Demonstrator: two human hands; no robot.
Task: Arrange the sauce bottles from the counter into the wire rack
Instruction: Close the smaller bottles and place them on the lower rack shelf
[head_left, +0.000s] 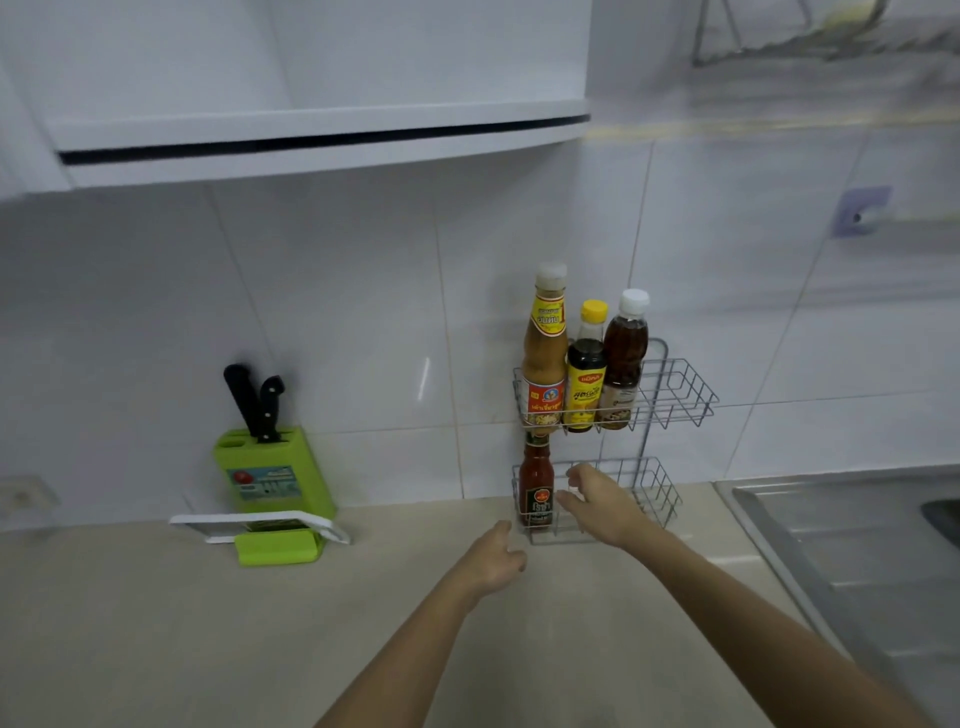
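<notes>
A two-tier wire rack (680, 395) stands on the counter against the tiled wall. Its upper tier holds three bottles: a tall tan sauce bottle (544, 353), a dark bottle with a yellow cap (586, 374) and a brown bottle with a white cap (623, 358). A red chilli sauce bottle (536, 483) stands at the left end of the lower tier. My right hand (602, 501) hovers just right of that bottle in front of the lower tier, fingers apart, holding nothing. My left hand (493, 558) is lower, in front of the rack's left corner, fingers loosely curled and empty.
A green knife block (275, 478) with black-handled knives stands at the left by the wall, a white board (260, 522) lying in front of it. A steel sink (852, 545) lies to the right. A white hood (311, 135) hangs above.
</notes>
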